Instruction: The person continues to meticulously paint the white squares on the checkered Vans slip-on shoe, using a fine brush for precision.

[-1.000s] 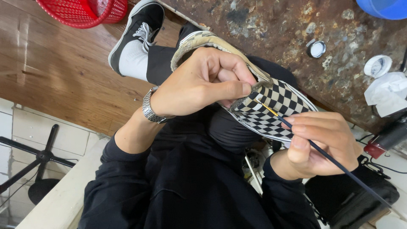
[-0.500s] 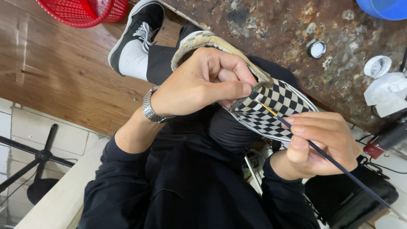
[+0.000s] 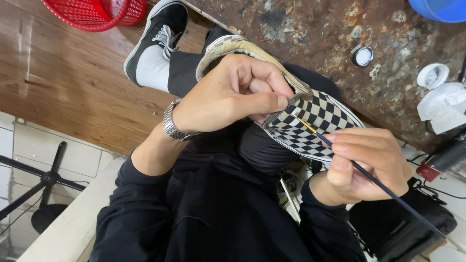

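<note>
My left hand grips a black-and-white checkered slip-on shoe at its tan collar, thumb pressed on the edge of the opening. A thin dark paintbrush is pinched in my right hand. Its fine tip touches the checkered upper close to my left thumb. The shoe is held over my lap, above my black sleeves and trousers. A metal watch sits on my left wrist.
My foot in a black sneaker rests on the wooden floor beside a red mesh basket. A stained brown surface carries a small round lid, a white cup and a blue tub. A black stool base stands at left.
</note>
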